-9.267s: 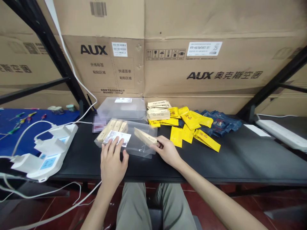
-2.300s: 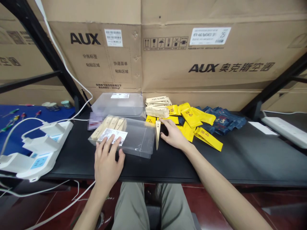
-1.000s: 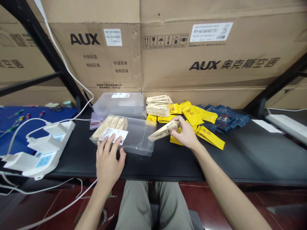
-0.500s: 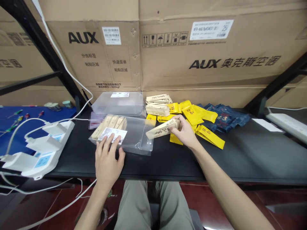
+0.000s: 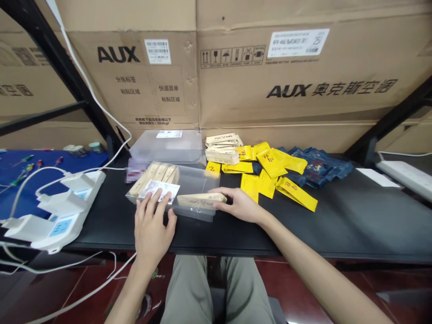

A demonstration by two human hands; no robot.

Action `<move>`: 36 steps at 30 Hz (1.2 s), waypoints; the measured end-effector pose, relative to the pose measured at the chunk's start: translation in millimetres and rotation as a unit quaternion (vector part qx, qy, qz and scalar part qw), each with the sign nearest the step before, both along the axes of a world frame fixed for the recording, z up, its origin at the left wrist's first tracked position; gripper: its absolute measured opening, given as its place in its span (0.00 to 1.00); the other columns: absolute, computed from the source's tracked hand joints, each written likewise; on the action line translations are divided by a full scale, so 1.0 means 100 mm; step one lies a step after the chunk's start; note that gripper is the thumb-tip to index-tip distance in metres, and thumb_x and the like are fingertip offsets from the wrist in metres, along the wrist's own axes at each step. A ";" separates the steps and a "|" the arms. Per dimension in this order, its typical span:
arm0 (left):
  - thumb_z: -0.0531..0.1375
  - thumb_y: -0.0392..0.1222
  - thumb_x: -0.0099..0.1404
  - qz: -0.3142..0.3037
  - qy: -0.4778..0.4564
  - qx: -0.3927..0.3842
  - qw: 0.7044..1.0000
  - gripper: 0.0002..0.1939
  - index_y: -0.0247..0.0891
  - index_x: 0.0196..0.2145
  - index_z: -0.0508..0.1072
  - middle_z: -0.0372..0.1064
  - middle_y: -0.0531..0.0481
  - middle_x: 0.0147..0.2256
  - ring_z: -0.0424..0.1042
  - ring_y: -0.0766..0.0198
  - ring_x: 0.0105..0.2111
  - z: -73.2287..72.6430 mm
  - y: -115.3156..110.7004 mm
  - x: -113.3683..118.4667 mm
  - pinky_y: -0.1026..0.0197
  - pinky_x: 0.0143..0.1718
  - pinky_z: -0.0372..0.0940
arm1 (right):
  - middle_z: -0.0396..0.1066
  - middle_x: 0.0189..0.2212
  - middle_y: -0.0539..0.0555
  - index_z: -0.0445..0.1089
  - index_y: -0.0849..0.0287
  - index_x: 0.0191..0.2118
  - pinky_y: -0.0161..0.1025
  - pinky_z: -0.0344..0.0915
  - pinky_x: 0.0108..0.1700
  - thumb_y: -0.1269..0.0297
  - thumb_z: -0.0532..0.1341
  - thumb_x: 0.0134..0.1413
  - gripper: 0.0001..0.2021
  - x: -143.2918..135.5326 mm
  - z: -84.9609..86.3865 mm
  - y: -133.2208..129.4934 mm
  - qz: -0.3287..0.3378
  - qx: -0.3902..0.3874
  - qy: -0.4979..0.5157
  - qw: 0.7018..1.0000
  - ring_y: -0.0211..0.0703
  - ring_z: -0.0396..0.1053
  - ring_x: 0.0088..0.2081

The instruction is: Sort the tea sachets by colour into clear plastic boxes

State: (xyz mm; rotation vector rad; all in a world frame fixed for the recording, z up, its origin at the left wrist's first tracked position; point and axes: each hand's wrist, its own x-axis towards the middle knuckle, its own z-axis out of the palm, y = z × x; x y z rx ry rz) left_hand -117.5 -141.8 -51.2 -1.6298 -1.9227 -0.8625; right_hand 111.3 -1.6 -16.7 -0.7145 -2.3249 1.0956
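A clear plastic box point(image 5: 211, 178) lies on the black table, with several beige packets point(image 5: 153, 176) side by side in its left part. My left hand point(image 5: 153, 225) rests with fingers spread on the box's front edge and its white label point(image 5: 161, 191). Between thumb and fingers, my right hand point(image 5: 239, 204) pinches the right end of another beige packet point(image 5: 199, 199), which extends left over the right part of the box. Beyond it lie a stack of beige packets point(image 5: 222, 156), scattered yellow packets point(image 5: 270, 163) and dark blue packets point(image 5: 319, 167).
Behind the first box is a second clear box point(image 5: 165, 146). A white power strip point(image 5: 79, 202) with cables is at the left, beside a blue mat point(image 5: 20, 166). Cardboard boxes point(image 5: 232, 99) stand at the back. A white card point(image 5: 378, 177) lies at the right.
My right hand has moved left and toward me, bringing the held beige packet over the box's right part. Yellow packets behind it are now uncovered. My left hand has stayed in place.
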 end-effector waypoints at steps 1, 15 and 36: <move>0.57 0.37 0.67 0.000 0.001 0.000 1.000 0.20 0.39 0.57 0.69 0.65 0.43 0.59 0.60 0.46 0.62 0.00 0.00 0.00 0.41 0.64 0.55 | 0.76 0.48 0.53 0.72 0.56 0.54 0.42 0.66 0.53 0.60 0.63 0.57 0.19 -0.01 -0.01 -0.01 0.000 -0.003 0.002 1.000 0.46 0.73 0.48; 0.56 0.38 0.67 0.007 0.006 -0.016 1.000 0.21 0.38 0.57 0.68 0.65 0.42 0.60 0.59 0.44 0.62 0.01 0.01 0.02 0.39 0.65 0.52 | 0.72 0.55 0.56 0.68 0.56 0.57 0.44 0.64 0.58 0.61 0.62 0.60 0.20 -0.31 -0.13 0.04 0.000 0.063 0.038 0.997 0.48 0.70 0.55; 0.55 0.39 0.67 0.009 0.003 -0.033 0.999 0.21 0.37 0.57 0.68 0.64 0.41 0.60 0.57 0.44 0.63 0.02 -0.01 0.02 0.38 0.65 0.52 | 0.70 0.38 0.58 0.67 0.61 0.34 0.44 0.68 0.46 0.60 0.60 0.63 0.09 -0.91 -0.17 0.03 -0.140 0.190 -0.090 0.968 0.46 0.70 0.41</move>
